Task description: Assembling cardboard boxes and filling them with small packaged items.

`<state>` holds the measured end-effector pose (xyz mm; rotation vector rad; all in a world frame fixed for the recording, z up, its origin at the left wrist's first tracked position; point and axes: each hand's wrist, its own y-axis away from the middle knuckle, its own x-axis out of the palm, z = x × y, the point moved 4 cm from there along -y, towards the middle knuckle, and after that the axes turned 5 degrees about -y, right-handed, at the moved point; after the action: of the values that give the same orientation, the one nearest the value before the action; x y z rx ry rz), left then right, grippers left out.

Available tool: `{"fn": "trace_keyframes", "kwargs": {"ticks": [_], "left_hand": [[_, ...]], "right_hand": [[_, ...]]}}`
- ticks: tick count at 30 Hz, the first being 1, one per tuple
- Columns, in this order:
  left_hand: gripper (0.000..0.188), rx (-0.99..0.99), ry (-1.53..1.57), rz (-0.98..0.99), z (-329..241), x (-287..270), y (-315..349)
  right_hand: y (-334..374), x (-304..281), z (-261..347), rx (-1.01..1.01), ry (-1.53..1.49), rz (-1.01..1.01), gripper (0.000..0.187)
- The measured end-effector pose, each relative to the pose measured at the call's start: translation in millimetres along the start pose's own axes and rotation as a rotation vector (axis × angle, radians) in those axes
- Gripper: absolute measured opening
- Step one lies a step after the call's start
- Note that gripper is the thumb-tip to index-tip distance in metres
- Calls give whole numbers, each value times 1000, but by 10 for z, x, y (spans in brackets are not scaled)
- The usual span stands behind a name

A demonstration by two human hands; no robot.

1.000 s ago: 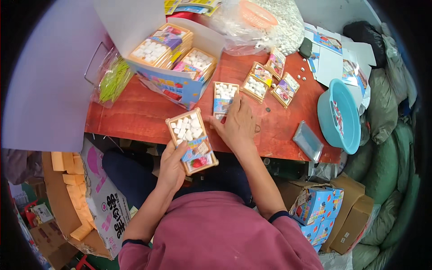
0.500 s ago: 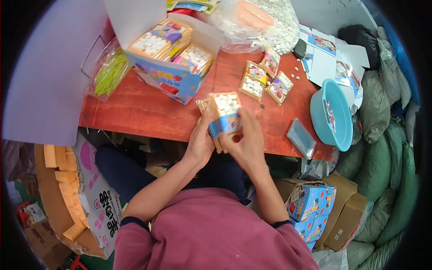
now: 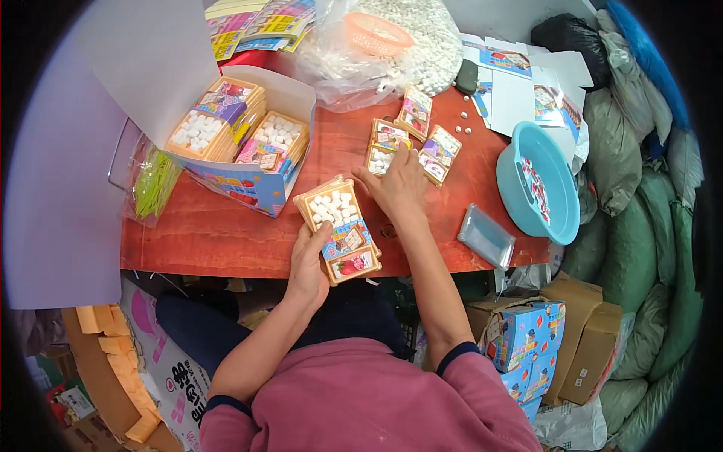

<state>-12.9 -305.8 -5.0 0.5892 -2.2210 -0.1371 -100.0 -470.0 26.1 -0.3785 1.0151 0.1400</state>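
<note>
My left hand [image 3: 307, 262] is closed round the side of a small stack of tan trays [image 3: 343, 226], its thumb on the top one. The top tray holds small white marshmallow-like pieces, a blue printed band and a strawberry-picture packet. My right hand [image 3: 403, 184] holds nothing; its fingers are stretched toward a similar filled tray [image 3: 379, 160], the fingertips at its right edge. Whether they touch it is hard to tell. Two more filled trays lie beside it, a pink-banded tray [image 3: 415, 111] behind and a purple-banded tray [image 3: 438, 154] to the right.
An open blue printed carton [image 3: 248, 188] packed with trays stands left. Behind lie a heap of white pieces [image 3: 429, 45] and an orange basket [image 3: 378, 34]. A turquoise basin [image 3: 536, 184] with small packets and a clear plastic case [image 3: 486, 237] are on the right. Green ties [image 3: 154, 184] lie far left.
My right hand has left the trays in my left hand and reached forward to the trays on the table. My left hand's stack has moved left and down; the view has shifted too.
</note>
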Motion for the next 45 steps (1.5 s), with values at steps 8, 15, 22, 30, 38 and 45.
{"fn": "trace_keyframes", "kwargs": {"ticks": [8, 15, 22, 30, 38, 45], "left_hand": [[36, -48, -28, -26, 16, -11, -78], [36, 4, 24, -31, 41, 80, -123], [48, 76, 218, 111, 132, 375, -237], [38, -13, 28, 63, 134, 362, -324], [36, 27, 73, 32, 142, 170, -375], [39, 42, 36, -6, 79, 228, -387]], "right_hand": [[93, -9, -225, -122, -138, -76, 73], [612, -466, -132, -271, -323, -102, 74], [1024, -576, 232, -359, -321, -35, 76], [1025, -523, 229, -403, -257, -9, 82], [-86, -636, -353, -20, -487, -110, 53], [-1219, 15, -549, 114, -20, -75, 83]]}}
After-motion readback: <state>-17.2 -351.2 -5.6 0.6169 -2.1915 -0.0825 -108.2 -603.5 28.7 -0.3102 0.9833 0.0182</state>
